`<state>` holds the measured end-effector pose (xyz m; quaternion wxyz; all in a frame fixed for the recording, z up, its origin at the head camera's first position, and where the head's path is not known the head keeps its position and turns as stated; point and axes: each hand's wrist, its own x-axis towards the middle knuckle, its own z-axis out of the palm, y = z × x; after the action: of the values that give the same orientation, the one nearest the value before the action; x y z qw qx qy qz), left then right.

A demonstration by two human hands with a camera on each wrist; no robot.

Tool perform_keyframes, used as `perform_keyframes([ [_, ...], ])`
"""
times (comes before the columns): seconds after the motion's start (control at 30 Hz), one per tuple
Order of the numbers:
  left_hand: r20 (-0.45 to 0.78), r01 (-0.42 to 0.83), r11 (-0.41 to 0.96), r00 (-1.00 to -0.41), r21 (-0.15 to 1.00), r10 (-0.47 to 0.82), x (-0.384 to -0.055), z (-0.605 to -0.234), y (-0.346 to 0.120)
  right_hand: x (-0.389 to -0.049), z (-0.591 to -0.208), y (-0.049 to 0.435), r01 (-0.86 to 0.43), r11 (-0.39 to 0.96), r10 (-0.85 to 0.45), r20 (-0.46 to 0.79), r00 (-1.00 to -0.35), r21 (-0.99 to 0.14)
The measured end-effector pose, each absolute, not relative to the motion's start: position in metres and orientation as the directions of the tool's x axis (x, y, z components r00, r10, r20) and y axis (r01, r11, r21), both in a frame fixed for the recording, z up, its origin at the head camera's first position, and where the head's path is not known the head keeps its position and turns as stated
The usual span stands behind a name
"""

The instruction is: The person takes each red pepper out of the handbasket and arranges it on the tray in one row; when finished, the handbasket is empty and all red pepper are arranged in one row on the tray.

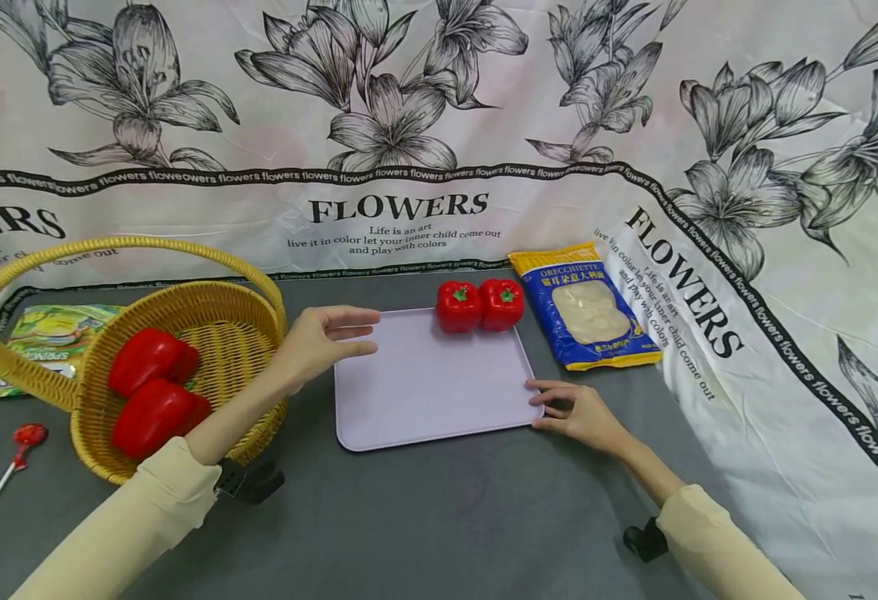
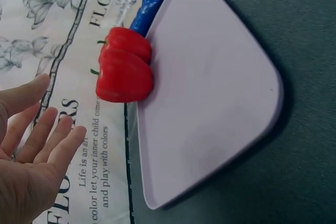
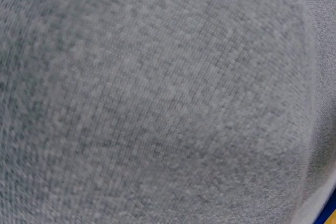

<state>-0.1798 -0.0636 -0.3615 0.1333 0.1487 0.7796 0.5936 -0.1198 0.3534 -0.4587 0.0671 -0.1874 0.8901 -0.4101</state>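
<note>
A pale lilac tray (image 1: 434,392) lies on the grey cloth, with two red bell peppers (image 1: 459,307) side by side at its back right corner. My left hand (image 1: 322,342) is just off the tray's left edge, its fingers stretched toward it and holding nothing. In the left wrist view the left hand (image 2: 37,156) shows spread fingers, apart from the peppers (image 2: 126,74) and the tray (image 2: 210,93). At the front right corner, my right hand (image 1: 577,414) touches the tray's edge with loosely extended fingertips. The right wrist view shows grey cloth close up, no hand.
A yellow wicker basket (image 1: 258,312) with a tall handle holds red peppers (image 1: 159,417) on the left. Behind it lies a green packet (image 1: 59,337); a red lollipop (image 1: 29,435) is at far left. A blue and yellow orecchiette bag (image 1: 589,308) sits right of the tray.
</note>
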Motion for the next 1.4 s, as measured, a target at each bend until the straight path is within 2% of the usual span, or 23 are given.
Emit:
perform_keyframes([
  [0.57, -0.012, 0.098, 0.269, -0.925, 0.958, 0.380, -0.152, -0.370, -0.110, -0.120, -0.458, 0.354, -0.290, 0.587, -0.396, 0.044, -0.917, -0.756],
  [1.2, -0.040, 0.052, 0.290, -0.952, 0.956, 0.303, -0.120, -0.377, -0.170, -0.120, -0.460, 0.355, -0.280, 0.579, -0.389, 0.043, -0.920, -0.766],
  [1.4, -0.043, 0.031, 0.253, -0.959, 0.967, 0.281, -0.115, -0.380, -0.190, -0.121, -0.463, 0.355, -0.293, 0.567, -0.390, 0.062, -0.919, -0.770],
])
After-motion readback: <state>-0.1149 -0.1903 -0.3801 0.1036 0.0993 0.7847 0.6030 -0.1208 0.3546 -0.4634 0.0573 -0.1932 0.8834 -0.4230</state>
